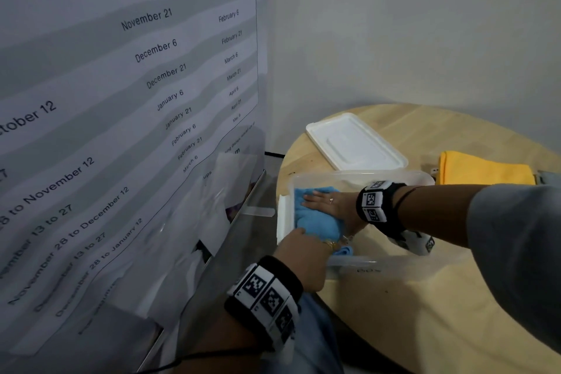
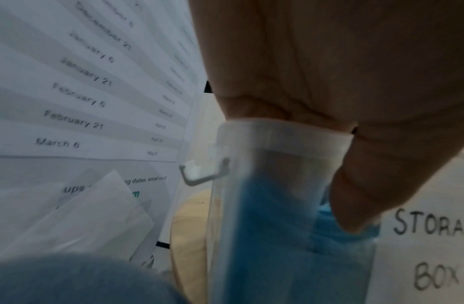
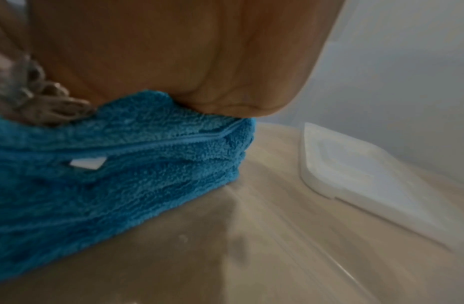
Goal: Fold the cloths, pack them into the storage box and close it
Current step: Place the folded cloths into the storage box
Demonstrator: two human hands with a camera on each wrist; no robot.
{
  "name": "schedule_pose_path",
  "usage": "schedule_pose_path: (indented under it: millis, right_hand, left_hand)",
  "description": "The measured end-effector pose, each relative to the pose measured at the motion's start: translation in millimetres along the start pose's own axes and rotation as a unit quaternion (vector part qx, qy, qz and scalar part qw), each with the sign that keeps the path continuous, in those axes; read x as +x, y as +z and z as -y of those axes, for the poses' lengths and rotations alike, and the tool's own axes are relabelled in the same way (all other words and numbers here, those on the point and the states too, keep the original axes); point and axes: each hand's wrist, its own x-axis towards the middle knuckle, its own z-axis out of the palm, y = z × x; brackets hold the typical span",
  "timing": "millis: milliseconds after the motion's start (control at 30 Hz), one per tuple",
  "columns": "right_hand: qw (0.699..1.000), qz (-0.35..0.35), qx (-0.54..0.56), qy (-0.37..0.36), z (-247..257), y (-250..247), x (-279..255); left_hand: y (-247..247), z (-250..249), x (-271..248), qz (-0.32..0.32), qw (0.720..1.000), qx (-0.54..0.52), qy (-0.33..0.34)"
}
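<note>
A clear storage box [image 1: 379,174] stands on the round wooden table [image 1: 425,297]. A folded blue cloth [image 1: 315,222] lies in the box's left end. My right hand [image 1: 321,200] lies flat on top of it with straight fingers, its palm pressing the blue cloth [image 3: 121,174]. My left hand [image 1: 300,255] straddles the box's near left corner. Its thumb [image 2: 355,195] runs down the outside wall below the box rim [image 2: 285,131], and its fingers reach inside, hidden. The white lid [image 1: 355,143] lies behind the box. A folded yellow cloth [image 1: 482,170] lies at the right.
A large printed date poster [image 1: 121,130] in a clear stand rises close to the box's left side. A grey cloth [image 1: 549,177] shows at the frame's right edge beside the yellow one. The table's near part is bare wood. A pale wall stands behind.
</note>
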Motion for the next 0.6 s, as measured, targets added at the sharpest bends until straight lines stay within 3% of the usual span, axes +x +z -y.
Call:
schedule_pose_path:
  millis: [67, 233, 367, 400, 500, 600]
  right_hand:
    - [1.0, -0.011, 0.013, 0.005, -1, -5, 1]
    - [0.997, -0.018, 0.08, -0.002, 10, -28, -9]
    - [0.983, -0.163, 0.061, -0.052, 3, -42, -26]
    - [0.987, -0.144, 0.039, -0.066, 3, -40, -27]
    - [0.999, 0.015, -0.024, -0.042, 5, -17, -21]
    - [0.995, 0.045, -0.083, -0.029, 0, 2, -15]
  left_hand:
    - [1, 0, -5, -0.029, 0.999, -0.042, -0.017]
    - [0, 2, -12, -0.026, 0.991, -0.112, -0.061]
    - [-2, -3, -11, -0.082, 0.978, -0.178, -0.074]
    - [-2, -5, -11, -0.07, 0.976, -0.188, -0.085]
    - [-7, -7, -7, 0.008, 0.978, -0.192, -0.085]
    - [-13, 0, -1, 0.069, 0.963, -0.25, -0.079]
